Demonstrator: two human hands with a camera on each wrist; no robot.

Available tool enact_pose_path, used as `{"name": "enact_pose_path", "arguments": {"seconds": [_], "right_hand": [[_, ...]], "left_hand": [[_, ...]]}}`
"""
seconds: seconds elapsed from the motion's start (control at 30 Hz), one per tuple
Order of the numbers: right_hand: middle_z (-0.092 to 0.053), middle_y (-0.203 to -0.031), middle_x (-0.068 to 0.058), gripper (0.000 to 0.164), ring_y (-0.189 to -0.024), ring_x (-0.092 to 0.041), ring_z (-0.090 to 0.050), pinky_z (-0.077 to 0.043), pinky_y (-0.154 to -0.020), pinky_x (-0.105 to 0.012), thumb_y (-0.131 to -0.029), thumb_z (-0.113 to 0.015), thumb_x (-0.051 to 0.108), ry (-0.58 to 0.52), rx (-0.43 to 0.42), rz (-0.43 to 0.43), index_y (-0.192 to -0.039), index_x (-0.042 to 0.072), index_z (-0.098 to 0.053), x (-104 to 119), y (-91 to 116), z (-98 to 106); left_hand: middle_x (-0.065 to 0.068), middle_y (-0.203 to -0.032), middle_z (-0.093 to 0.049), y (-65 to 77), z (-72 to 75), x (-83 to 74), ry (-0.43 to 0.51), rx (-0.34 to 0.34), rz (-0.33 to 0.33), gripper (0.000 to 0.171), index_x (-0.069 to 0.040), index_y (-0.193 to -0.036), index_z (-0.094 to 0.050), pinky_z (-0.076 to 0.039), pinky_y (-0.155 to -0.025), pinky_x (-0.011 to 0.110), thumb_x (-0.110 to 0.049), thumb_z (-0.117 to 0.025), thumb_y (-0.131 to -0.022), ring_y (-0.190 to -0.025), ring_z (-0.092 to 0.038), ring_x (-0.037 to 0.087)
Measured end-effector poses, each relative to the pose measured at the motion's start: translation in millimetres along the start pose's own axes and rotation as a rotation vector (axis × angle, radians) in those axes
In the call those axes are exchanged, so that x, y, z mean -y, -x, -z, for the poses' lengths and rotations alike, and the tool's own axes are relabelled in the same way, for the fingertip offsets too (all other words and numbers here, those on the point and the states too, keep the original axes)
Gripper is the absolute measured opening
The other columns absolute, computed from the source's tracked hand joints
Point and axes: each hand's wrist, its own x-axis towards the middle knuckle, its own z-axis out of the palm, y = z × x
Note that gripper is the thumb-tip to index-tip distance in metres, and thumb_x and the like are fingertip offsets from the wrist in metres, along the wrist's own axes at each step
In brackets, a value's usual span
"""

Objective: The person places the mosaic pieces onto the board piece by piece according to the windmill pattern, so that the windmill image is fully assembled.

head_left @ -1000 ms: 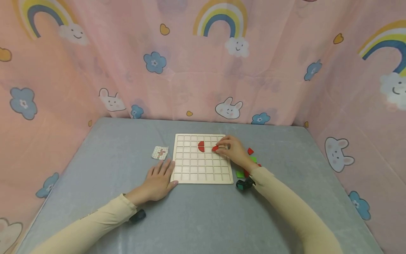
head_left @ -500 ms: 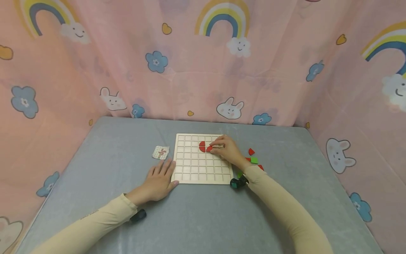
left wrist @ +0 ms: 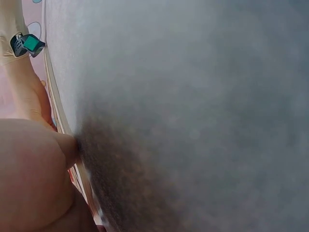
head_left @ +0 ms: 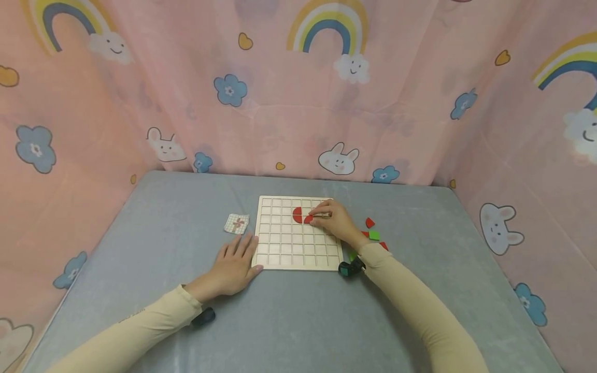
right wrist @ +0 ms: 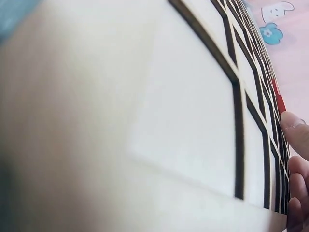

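A pale wooden grid board (head_left: 284, 243) lies on the table. Two red quarter-circle pieces (head_left: 297, 215) sit in adjoining cells of its upper part, making a left half-disc. Just right of them, my right hand (head_left: 337, 220) pinches another red quarter-circle piece (head_left: 308, 220) between thumb and fingers, low at the grid; the fingers hide part of it. In the right wrist view my thumb (right wrist: 295, 128) touches the red edge. My left hand (head_left: 233, 267) rests with straight fingers at the board's lower left edge, thumb on its corner.
A small pattern card (head_left: 236, 224) with a printed grid and a red-brown figure lies left of the board. Right of it lie several loose pieces, among them a red piece (head_left: 370, 223) and a green square (head_left: 373, 235), partly behind my right forearm. A patterned pink curtain (head_left: 280, 129) hangs behind the table.
My right hand has moved left with the red piece, bringing it from a cell away up against the half-disc. Over the last half second it barely moves. My left hand stays put.
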Motion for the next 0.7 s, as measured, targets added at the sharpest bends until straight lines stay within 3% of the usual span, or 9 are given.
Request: {"name": "enact_pose_path", "arguments": {"seconds": [0.7], "right_hand": [[-0.060, -0.129, -0.017, 0.027, -0.125, -0.036, -0.053, -0.043, -0.110, -0.054, -0.096, -0.081, 0.011, -0.020, 0.010, -0.006, -0.120, 0.000, -0.079, -6.5, 1.5, -1.3]], "left_hand": [[0.028, -0.174, -0.010, -0.3, 0.1, -1.0, -0.005, 0.009, 0.011, 0.073, 0.006, -0.167, -0.017, -0.012, -0.122, 0.070, -0.035, -0.046, -0.114, -0.160, -0.006, 0.053]]}}
